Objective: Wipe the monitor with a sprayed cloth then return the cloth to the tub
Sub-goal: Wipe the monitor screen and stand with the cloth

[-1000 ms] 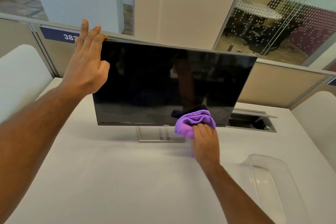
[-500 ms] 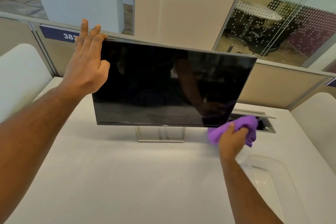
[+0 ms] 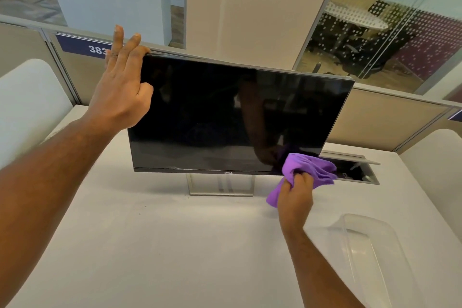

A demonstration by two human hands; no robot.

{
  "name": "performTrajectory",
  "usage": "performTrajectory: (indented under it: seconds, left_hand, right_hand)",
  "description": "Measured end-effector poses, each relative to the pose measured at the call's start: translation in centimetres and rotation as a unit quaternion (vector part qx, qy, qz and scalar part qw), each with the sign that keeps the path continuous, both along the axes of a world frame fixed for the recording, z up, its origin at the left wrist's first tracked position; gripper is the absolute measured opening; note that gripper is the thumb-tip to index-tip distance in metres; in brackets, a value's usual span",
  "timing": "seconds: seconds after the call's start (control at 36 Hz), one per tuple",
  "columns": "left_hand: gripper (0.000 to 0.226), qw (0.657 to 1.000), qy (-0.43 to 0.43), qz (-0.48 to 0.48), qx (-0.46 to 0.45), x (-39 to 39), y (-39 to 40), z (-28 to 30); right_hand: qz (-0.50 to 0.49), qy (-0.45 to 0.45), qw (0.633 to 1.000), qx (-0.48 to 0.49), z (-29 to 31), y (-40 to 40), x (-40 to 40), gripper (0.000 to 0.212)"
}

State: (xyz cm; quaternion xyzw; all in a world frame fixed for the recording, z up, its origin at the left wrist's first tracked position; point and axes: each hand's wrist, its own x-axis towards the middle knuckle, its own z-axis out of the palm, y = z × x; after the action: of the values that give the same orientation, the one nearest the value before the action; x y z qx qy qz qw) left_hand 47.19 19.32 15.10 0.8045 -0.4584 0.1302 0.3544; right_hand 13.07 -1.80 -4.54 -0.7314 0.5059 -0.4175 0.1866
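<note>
A black monitor (image 3: 225,117) stands on a silver foot in the middle of the white desk (image 3: 150,245), its screen dark. My left hand (image 3: 120,92) grips the monitor's top left corner, fingers over the upper edge and thumb on the screen's front. My right hand (image 3: 296,195) holds a bunched purple cloth (image 3: 310,170) against the screen's bottom right corner. A clear plastic tub (image 3: 370,250) lies on the desk at the near right, just right of my right forearm.
An open cable hatch (image 3: 357,170) sits in the desk behind the cloth, right of the monitor. Beige partition panels (image 3: 380,120) close off the desk's far edge. White rounded chair backs (image 3: 30,97) rise at the left and right sides.
My right hand swept the cloth rightward along the screen's bottom edge, past the corner, then came slightly back onto it. My left hand stayed on the top left corner.
</note>
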Motion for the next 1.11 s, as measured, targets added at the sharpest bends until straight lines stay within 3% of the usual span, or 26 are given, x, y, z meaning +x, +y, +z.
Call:
performTrajectory:
  seconds: [0.19,0.31,0.42,0.61,0.81,0.97,1.11]
  left_hand:
    - [0.069,1.0,-0.006,0.0,0.001,-0.2,0.1,0.1]
    - [0.07,1.0,-0.009,-0.001,0.004,-0.1,0.2,0.2]
    - [0.07,1.0,-0.008,-0.003,0.003,-0.1,0.3,0.1]
    - [0.07,1.0,-0.006,0.0,0.001,0.0,0.1,0.0]
    - [0.069,1.0,-0.006,0.002,-0.005,0.0,0.0,-0.2]
    - [0.069,1.0,-0.003,0.001,-0.007,-0.1,0.0,-0.2]
    - [0.069,1.0,-0.001,-0.003,0.001,-0.1,0.3,0.0]
  right_hand:
    - [0.147,0.039,0.988,-0.024,-0.5,5.2,4.6,0.024]
    - [0.178,0.111,0.973,-0.099,-0.3,5.0,4.9,0.027]
    - [0.131,0.172,0.966,-0.141,-0.5,2.4,2.1,0.029]
    - [-0.008,0.184,0.98,-0.081,1.0,-3.2,-3.4,0.021]
    - [-0.011,0.152,0.986,-0.071,0.9,-2.6,-3.0,0.026]
    - [0.108,0.197,0.952,-0.206,0.5,2.6,2.4,0.02]
    - [0.199,0.181,0.937,-0.221,0.4,9.3,9.1,0.022]
